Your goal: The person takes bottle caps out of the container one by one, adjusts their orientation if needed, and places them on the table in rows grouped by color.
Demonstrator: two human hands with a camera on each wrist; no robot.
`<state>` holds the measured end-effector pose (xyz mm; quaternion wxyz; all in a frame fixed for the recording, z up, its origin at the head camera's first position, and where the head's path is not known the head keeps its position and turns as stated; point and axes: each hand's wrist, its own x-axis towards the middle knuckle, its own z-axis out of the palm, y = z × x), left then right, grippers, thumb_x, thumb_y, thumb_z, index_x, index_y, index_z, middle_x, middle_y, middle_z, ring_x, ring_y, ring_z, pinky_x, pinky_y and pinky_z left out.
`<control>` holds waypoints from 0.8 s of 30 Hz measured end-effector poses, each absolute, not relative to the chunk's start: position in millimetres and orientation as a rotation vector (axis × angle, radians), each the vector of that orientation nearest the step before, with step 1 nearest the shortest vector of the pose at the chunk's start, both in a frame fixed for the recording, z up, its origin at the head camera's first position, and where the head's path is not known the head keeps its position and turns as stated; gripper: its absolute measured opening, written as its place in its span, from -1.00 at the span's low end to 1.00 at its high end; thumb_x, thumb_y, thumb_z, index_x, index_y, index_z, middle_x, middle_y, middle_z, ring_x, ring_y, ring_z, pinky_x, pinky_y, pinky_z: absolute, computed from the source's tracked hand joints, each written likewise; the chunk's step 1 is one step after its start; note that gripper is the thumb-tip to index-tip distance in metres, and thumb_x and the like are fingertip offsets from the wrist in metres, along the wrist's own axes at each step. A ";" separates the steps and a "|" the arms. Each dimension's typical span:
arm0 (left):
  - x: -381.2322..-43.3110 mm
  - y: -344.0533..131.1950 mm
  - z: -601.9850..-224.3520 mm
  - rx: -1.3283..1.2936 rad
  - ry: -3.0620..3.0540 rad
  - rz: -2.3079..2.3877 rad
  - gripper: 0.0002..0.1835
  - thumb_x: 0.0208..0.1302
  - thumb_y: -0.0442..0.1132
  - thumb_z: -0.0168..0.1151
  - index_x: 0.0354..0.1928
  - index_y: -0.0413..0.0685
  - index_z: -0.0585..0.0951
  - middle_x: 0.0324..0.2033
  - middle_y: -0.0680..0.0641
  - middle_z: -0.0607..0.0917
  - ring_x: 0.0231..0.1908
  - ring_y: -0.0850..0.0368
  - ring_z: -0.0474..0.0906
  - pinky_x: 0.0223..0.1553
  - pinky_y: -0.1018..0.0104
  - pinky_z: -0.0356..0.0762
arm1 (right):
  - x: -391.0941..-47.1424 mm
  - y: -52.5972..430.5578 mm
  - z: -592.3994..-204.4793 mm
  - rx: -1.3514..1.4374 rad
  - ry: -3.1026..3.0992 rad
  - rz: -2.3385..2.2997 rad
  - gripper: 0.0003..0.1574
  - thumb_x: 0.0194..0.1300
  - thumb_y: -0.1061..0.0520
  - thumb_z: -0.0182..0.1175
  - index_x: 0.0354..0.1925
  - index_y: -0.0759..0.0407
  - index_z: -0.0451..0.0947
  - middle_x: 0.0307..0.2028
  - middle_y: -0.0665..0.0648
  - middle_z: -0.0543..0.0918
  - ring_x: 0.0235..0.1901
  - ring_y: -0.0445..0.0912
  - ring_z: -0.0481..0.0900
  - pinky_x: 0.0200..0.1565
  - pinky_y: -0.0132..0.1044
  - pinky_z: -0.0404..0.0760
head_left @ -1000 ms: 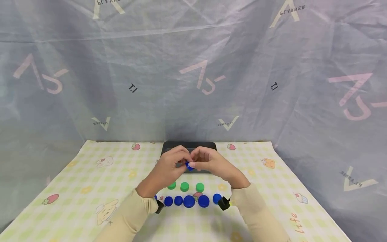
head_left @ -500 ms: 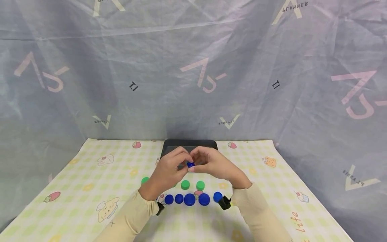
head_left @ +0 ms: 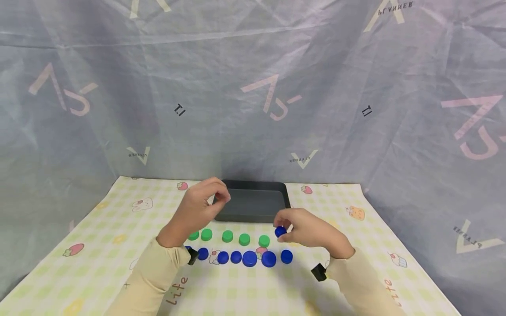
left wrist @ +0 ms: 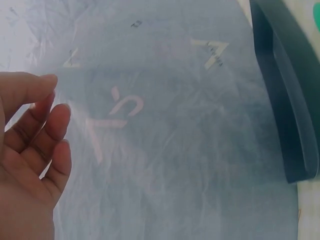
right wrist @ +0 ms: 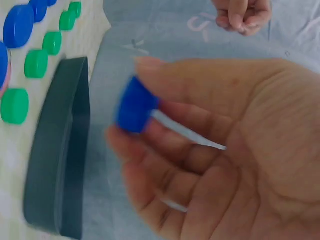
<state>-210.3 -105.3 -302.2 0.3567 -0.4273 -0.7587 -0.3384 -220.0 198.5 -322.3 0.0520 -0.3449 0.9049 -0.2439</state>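
In the head view, my right hand (head_left: 306, 227) pinches a blue bottle cap (head_left: 280, 232) between thumb and fingers, just right of the tray's near corner. The right wrist view shows this cap (right wrist: 136, 106) held by its edges at the fingertips. My left hand (head_left: 199, 206) is raised at the tray's left side, fingers loosely curled with nothing in them. Below the hands lie two rows on the cloth: green bottle caps (head_left: 244, 239) nearer the tray and blue bottle caps (head_left: 250, 259) in front of them, some large and some small. The left wrist partly covers the rows' left ends.
A dark rectangular tray (head_left: 253, 218) with raised walls stands at the back middle, its floor bare. A checked cloth (head_left: 348, 263) with printed cartoons covers the table. Grey fabric (head_left: 253, 145) hangs behind and at both sides.
My hands, earlier together over the tray around the blue cap, have parted. The left moved left without it; the right carried it right and toward me. The tray is now uncovered.
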 end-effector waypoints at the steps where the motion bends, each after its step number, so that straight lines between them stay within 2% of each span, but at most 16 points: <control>1: -211.0 -107.0 -301.4 -1.101 -1.950 -0.880 -0.75 0.16 -0.56 0.31 -0.37 -0.01 0.64 -0.35 0.06 0.63 -0.33 0.22 0.52 -0.26 0.35 0.56 | -220.2 200.6 -322.1 -1.039 2.754 -0.702 -0.71 0.19 0.17 0.44 -0.13 0.00 0.60 -0.24 -0.12 0.64 -0.19 -0.15 0.60 -0.12 -0.18 0.60; 5: -211.0 -111.2 -299.0 -1.106 -1.937 -0.888 -0.74 0.15 -0.57 0.30 -0.37 0.00 0.64 -0.35 0.08 0.63 -0.33 0.23 0.52 -0.24 0.42 0.52 | -223.6 204.8 -327.9 -0.945 2.750 -0.529 -0.71 0.11 0.23 0.47 -0.22 0.02 0.58 -0.32 -0.05 0.60 -0.30 -0.14 0.51 -0.15 -0.15 0.54; 10: -212.1 -111.5 -299.9 -1.111 -1.943 -0.869 -0.75 0.15 -0.57 0.31 -0.39 -0.01 0.65 -0.36 0.08 0.63 -0.34 0.24 0.51 -0.25 0.42 0.52 | -229.3 207.2 -349.2 -0.667 2.689 -0.324 -0.69 0.02 0.29 0.50 -0.38 0.06 0.55 -0.42 -0.04 0.54 -0.38 -0.12 0.46 -0.26 -0.17 0.48; 17: -210.8 -109.6 -301.9 -1.110 -1.961 -0.828 -0.75 0.15 -0.55 0.29 -0.41 0.01 0.64 -0.37 0.08 0.61 -0.37 0.18 0.51 -0.23 0.53 0.44 | -237.3 209.1 -370.7 -0.440 2.647 -0.189 -0.66 -0.03 0.24 0.56 -0.45 0.02 0.53 -0.44 -0.04 0.54 -0.42 -0.12 0.43 -0.32 -0.22 0.43; 20: -210.8 -109.0 -302.2 -1.105 -1.973 -0.819 -0.75 0.15 -0.54 0.29 -0.41 0.01 0.63 -0.37 0.09 0.61 -0.36 0.13 0.52 -0.22 0.50 0.45 | -238.9 208.8 -372.8 -0.408 2.635 -0.206 -0.65 -0.03 0.24 0.56 -0.46 0.02 0.52 -0.45 -0.02 0.54 -0.45 -0.12 0.44 -0.37 -0.23 0.42; 24: -211.3 -107.9 -303.1 -1.101 -1.988 -0.794 -0.75 0.15 -0.53 0.32 -0.41 0.03 0.63 -0.36 0.10 0.62 -0.35 0.13 0.54 -0.25 0.35 0.52 | -239.9 208.8 -373.7 -0.380 2.621 -0.224 -0.65 -0.03 0.23 0.56 -0.45 0.04 0.52 -0.46 -0.01 0.54 -0.46 -0.11 0.44 -0.38 -0.23 0.40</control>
